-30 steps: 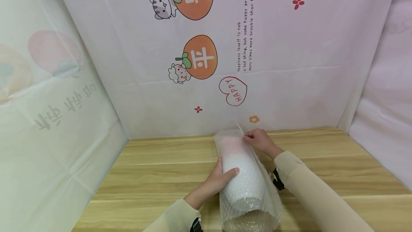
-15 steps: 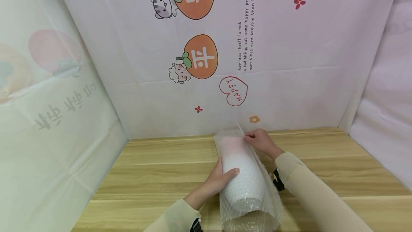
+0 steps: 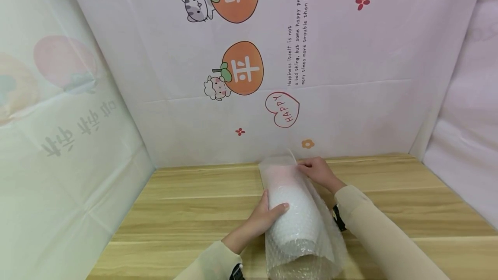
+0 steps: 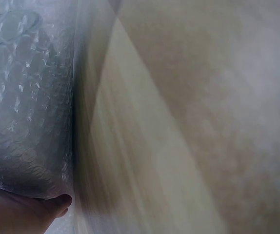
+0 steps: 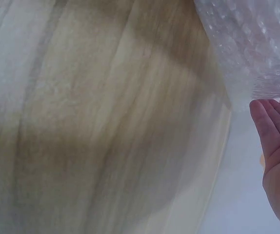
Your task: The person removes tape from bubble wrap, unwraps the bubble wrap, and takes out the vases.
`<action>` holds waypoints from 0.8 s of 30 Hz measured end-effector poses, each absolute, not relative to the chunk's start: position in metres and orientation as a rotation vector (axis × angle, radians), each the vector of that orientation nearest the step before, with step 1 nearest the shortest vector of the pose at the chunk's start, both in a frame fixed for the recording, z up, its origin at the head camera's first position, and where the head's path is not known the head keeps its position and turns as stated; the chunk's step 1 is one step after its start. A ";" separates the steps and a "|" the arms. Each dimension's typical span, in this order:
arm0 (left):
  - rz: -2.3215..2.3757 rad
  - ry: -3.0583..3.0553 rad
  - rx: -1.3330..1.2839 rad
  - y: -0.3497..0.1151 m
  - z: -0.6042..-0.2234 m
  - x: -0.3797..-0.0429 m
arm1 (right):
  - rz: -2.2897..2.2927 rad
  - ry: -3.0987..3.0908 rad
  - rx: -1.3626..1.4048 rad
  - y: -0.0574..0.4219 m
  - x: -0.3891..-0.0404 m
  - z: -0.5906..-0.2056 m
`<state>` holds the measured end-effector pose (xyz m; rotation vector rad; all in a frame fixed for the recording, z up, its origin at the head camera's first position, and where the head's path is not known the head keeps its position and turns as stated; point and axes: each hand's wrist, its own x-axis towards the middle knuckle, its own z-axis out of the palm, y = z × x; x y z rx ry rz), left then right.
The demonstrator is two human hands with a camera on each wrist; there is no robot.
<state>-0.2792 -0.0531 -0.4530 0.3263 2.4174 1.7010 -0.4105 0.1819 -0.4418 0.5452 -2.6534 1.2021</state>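
A roll of clear bubble wrap (image 3: 297, 221) lies lengthwise on the table in the head view, wound around something white and pinkish that shows only dimly. Its near end is an open, loose tube. My left hand (image 3: 261, 218) holds the roll's left side, thumb on top and the other fingers mostly hidden. In the left wrist view, bubbled plastic (image 4: 28, 107) fills the left edge above part of the hand (image 4: 20, 212). At the far right corner my right hand (image 3: 318, 173) pinches the wrap's edge. The right wrist view shows that hand (image 5: 279, 151) with fingertips at the plastic's edge (image 5: 250, 44).
The wood-grain table (image 3: 194, 211) extends to both sides of the roll. A white printed cloth (image 3: 342, 77) hangs right behind the table's far edge. More cloth hangs at the left side (image 3: 70, 163) and the right side (image 3: 467, 154).
My right hand has shifted slightly to the right, and the loose right side of the bubble wrap has spread outward with it. The left hand has stayed in place.
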 end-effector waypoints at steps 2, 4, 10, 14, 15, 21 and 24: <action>1.696 2.423 0.322 -0.053 -0.453 -0.279 | 1.211 -2.656 0.541 0.182 -0.411 -0.442; 1.690 2.430 0.321 -0.053 -0.453 -0.279 | 1.216 -2.656 0.525 0.182 -0.411 -0.442; 1.689 2.426 0.331 -0.053 -0.453 -0.279 | 1.254 -2.650 0.477 0.185 -0.411 -0.443; 1.693 2.415 0.322 -0.052 -0.452 -0.279 | 1.307 -2.659 0.449 0.190 -0.409 -0.444; 1.693 2.414 0.316 -0.052 -0.452 -0.279 | 1.319 -2.663 0.437 0.191 -0.409 -0.444; 1.694 2.413 0.296 -0.052 -0.451 -0.279 | 1.369 -2.678 0.381 0.195 -0.407 -0.443; 1.693 2.417 0.297 -0.051 -0.451 -0.279 | 1.446 -2.667 0.360 0.197 -0.406 -0.443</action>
